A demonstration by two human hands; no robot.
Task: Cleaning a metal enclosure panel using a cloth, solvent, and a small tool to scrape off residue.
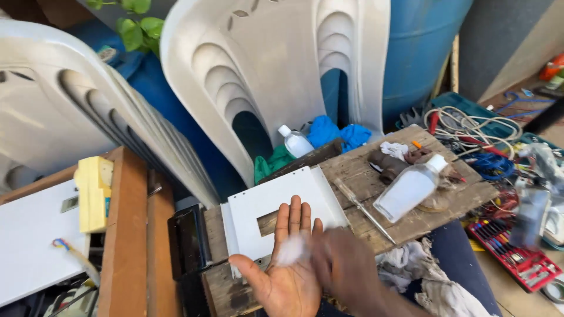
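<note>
A small white tuft of cotton-like material (pixel 290 249) lies on the upturned palm of the left hand (pixel 286 267), at the base of its fingers. That hand is flat, fingers straight and close together, thumb spread out to the side, gripping nothing. The right hand (pixel 343 267) sits just beside the tuft, over the edge of the left palm; it is blurred, so whether its fingers are wide or pinched cannot be told.

Just behind the left hand's fingertips lies a white plastic panel (pixel 276 211) with a rectangular slot cut in it, resting on a worn wooden board (pixel 364 176). To the right of the panel a thin metal screwdriver (pixel 364 211) lies slantwise on the board. Further right on the board lies a clear flat bottle with a white cap (pixel 411 188), on its side and without any coloured label. Behind the panel a second white-capped bottle (pixel 295 142) leans among blue gloves (pixel 338 134). Just left of the panel sits a black rectangular case (pixel 188 240), and further left a pale yellow boxy device (pixel 94 194) stands on a wooden frame. Well to the right of the board, on the floor, lies a red tray of small tool bits (pixel 520 255). White plastic chairs (pixel 258 70) stand stacked behind.
</note>
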